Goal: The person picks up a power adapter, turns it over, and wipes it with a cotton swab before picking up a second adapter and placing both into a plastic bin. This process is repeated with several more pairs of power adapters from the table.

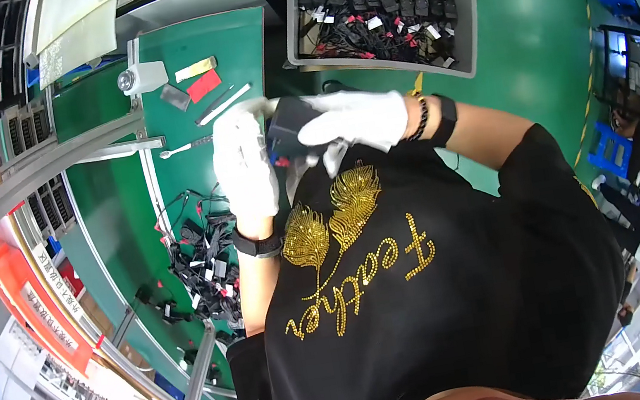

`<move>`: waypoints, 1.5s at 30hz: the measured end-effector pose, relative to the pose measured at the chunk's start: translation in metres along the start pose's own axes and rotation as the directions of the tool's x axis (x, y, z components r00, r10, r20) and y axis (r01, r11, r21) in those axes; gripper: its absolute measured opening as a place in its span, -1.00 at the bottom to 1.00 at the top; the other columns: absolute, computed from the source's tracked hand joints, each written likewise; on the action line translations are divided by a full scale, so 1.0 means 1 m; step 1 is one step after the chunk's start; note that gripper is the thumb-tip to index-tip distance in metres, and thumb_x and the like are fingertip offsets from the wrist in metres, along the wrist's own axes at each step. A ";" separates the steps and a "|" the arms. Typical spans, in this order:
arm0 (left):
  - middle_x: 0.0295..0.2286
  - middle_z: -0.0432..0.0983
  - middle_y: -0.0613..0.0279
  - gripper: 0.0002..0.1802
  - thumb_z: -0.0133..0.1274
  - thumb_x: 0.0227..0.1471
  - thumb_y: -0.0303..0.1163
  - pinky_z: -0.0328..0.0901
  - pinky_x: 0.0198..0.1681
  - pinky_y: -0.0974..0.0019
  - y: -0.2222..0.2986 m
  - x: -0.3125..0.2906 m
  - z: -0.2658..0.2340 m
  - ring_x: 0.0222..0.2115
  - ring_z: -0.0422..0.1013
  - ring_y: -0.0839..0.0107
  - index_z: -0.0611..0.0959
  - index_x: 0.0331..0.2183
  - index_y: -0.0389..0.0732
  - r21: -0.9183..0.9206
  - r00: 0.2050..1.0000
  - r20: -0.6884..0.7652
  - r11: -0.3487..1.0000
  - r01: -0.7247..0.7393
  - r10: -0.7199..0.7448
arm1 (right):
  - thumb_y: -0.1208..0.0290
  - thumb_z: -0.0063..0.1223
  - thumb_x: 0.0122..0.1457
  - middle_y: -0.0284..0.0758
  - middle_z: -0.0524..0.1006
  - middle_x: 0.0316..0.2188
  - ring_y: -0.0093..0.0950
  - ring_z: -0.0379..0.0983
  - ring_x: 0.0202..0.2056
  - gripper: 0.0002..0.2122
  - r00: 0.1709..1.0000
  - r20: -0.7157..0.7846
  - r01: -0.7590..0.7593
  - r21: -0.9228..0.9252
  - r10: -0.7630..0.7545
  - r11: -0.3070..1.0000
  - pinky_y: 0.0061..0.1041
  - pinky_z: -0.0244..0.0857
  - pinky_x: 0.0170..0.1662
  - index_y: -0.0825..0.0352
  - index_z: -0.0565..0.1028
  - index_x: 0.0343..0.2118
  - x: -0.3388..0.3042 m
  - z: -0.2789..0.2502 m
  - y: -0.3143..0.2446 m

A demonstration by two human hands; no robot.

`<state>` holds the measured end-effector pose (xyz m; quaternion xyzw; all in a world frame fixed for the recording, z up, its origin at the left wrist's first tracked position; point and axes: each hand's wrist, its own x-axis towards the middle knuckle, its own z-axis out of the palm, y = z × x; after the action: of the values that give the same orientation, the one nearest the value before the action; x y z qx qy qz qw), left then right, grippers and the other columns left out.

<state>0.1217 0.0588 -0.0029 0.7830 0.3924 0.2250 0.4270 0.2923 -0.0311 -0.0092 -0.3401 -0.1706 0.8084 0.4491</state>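
Between my two white-gloved hands is a black power adapter (292, 126), box-shaped, held up just in front of my chest. My right hand (358, 122) is closed over its right side, with the fingers lying across its face. At its left edge is my left hand (244, 162), closed, with a finger reaching to the adapter's top corner. Glare on the left glove hides finger detail. A bit of red and blue shows below the adapter, too small to name.
On the green bench lie a toothbrush (186, 147), a red card (203, 86), a yellow block (196, 69), a slim white stick (224, 104) and a white bottle (147, 77). Tangled black cables (210, 272) are left of me. A grey bin (468, 9) holds many adapters.
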 end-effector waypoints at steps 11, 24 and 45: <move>-0.23 0.49 0.05 -0.75 -0.09 0.17 -0.40 0.27 -0.08 0.30 -0.034 -0.051 0.010 -0.19 0.42 0.24 0.58 -0.18 -0.30 0.018 0.886 -0.023 0.886 0.464 -0.464 | 0.34 0.18 -0.14 -0.11 0.27 0.05 -0.11 0.24 -0.01 -0.16 0.926 0.098 -0.010 -0.959 -0.365 -0.284 -0.19 0.17 0.08 0.17 0.04 0.27 0.037 -0.135 -0.104; -0.23 0.50 0.22 -0.76 -0.04 0.15 -0.49 0.27 -0.07 0.45 -0.034 -0.102 0.036 -0.22 0.40 0.51 0.54 -0.13 -0.33 -0.210 0.675 -0.087 0.676 0.707 -0.733 | 0.41 -0.07 0.07 -0.25 0.40 -0.09 -0.28 0.36 -0.08 -0.56 0.940 0.260 0.341 -0.677 0.221 -0.653 -0.31 0.32 -0.15 0.14 0.29 0.07 0.174 -0.293 0.052; -0.28 0.48 0.12 -0.74 0.06 0.07 -0.20 0.34 -0.18 0.22 -0.039 -0.104 0.047 -0.25 0.43 0.15 0.58 -0.25 -0.16 0.021 0.677 -0.154 0.682 0.731 -0.720 | 0.40 -0.13 0.04 -0.32 0.37 0.01 -0.30 0.23 0.06 -0.59 0.953 0.217 0.296 -0.521 0.211 -0.801 -0.18 0.01 0.19 0.22 0.40 0.01 0.186 -0.317 0.077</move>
<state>0.0757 -0.0357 -0.0622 0.5629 0.7070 0.0726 0.4220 0.4004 0.0746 -0.3522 -0.4012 -0.8988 0.0820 -0.1562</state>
